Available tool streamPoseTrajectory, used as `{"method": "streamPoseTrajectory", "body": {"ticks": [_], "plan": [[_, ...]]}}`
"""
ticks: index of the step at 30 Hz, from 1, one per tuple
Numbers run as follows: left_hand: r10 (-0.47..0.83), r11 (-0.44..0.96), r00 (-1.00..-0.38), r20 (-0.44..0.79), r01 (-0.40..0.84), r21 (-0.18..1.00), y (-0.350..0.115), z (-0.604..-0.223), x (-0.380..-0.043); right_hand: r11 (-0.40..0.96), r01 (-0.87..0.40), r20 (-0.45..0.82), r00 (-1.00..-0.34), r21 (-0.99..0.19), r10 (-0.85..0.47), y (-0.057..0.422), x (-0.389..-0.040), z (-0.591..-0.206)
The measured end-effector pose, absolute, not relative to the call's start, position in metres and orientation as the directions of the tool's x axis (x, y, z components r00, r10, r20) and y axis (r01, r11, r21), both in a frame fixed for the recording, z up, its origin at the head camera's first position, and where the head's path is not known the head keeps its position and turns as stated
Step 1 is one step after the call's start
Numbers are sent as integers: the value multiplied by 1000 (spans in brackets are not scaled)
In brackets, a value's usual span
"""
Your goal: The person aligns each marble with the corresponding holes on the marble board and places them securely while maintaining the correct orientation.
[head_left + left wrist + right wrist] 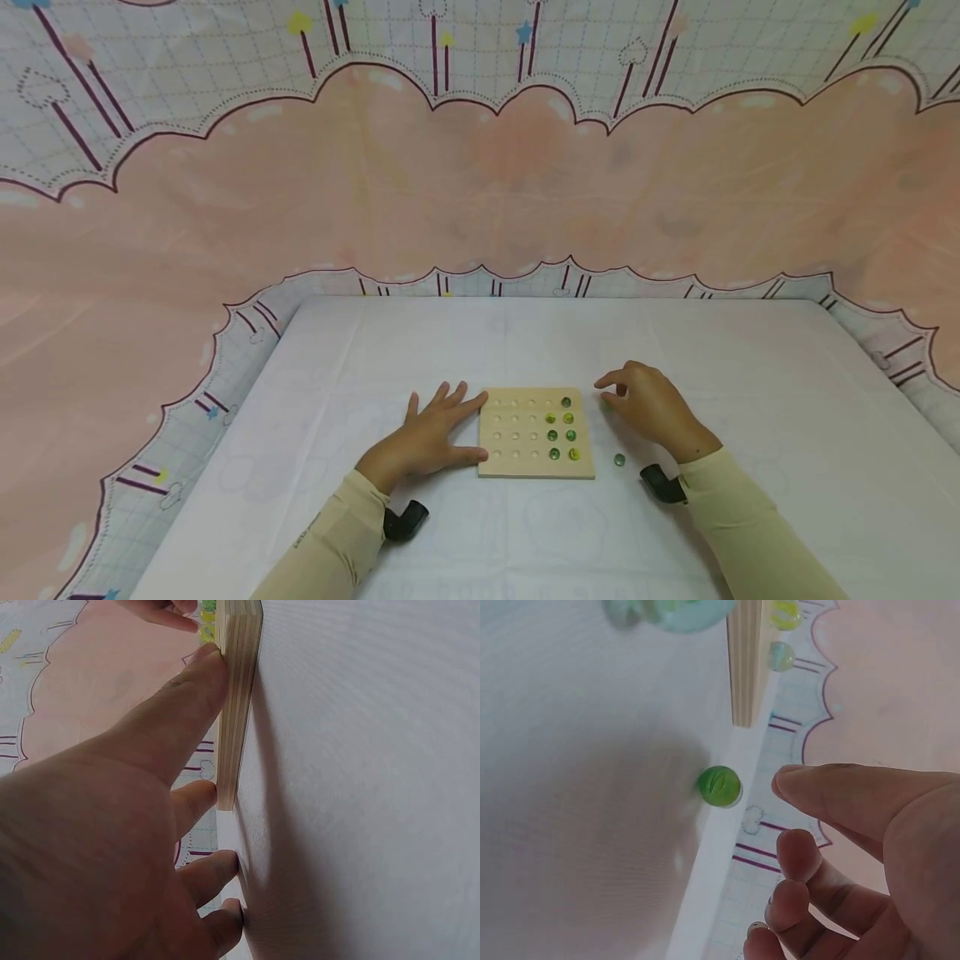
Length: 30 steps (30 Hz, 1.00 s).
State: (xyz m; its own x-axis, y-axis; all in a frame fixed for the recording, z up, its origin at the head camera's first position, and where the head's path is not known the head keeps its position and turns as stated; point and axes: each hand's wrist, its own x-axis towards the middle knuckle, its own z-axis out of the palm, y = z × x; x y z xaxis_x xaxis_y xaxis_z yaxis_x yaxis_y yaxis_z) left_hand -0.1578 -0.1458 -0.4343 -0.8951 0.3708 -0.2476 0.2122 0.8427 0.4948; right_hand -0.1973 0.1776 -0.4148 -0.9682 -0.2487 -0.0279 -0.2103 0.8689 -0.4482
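A pale wooden board (506, 465) with rows of round dimples lies on the table, its two right-hand columns carrying green and yellow marbles (552, 435). My left hand (429, 437) spreads its fingers at the board's left side; the thumb and forefinger touch that edge, as the board's layered side (238, 697) in the left wrist view shows. To the right of the board, my right hand (652, 412) hovers with thumb and forefinger parted. Close by its fingertips a loose green marble (720, 787) sits on the table, with nothing held between the fingers.
Another loose marble (619, 460) rests on the table near the board's lower right corner, below the right hand. White cloth covers the table (450, 342). Behind it hangs a patterned pink and white cloth (465, 183). Each wrist wears a black camera (406, 522).
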Motion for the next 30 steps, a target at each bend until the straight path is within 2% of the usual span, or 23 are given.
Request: {"method": "streamPoseTrajectory", "body": {"ticks": [30], "plan": [[365,845,-895,-257,202,496,-145,-435,-160,890,-173,-79,-971,-422,-227,183,-204,-425]]}}
